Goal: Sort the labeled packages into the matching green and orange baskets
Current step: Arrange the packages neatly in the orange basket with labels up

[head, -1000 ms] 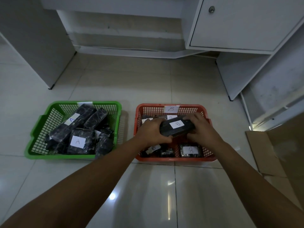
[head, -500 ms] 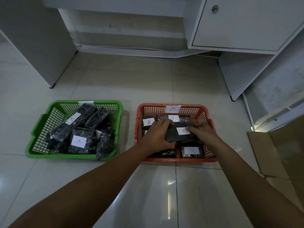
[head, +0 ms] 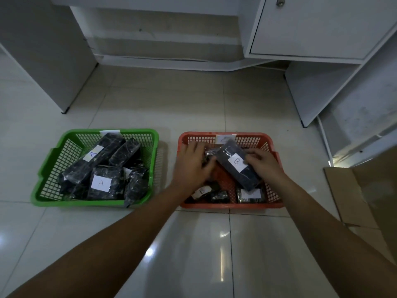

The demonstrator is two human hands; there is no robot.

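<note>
both your hands are inside the orange basket (head: 227,135) on the tiled floor (head: 193,244). your right hand (head: 263,163) rests on a dark package marked b (head: 237,165), fingers (head: 250,155) loosely curved over its right edge beside the white label; whether they truly grip it, i cannot tell. the package lies tilted, its far end raised toward the back wall of the basket, its near end low among other packages. your left hand (head: 191,164) lies mostly flat with fingers spread over smaller packages at the left of the basket; i cannot tell if it holds anything.

the green basket (head: 43,173) sits just to the left, apart from the orange one, filled with dark packages marked a (head: 101,182).

risks, as a judgement: the tilted package may slide or tip when you let go, since it leans on uneven things beneath. your left hand, pushing among the small packages, could flip their labels face down, making later checks harder. the wrapping looks glossy, so a loose hold may slip. a cardboard box (head: 365,190) lies at the right, well apart.
</note>
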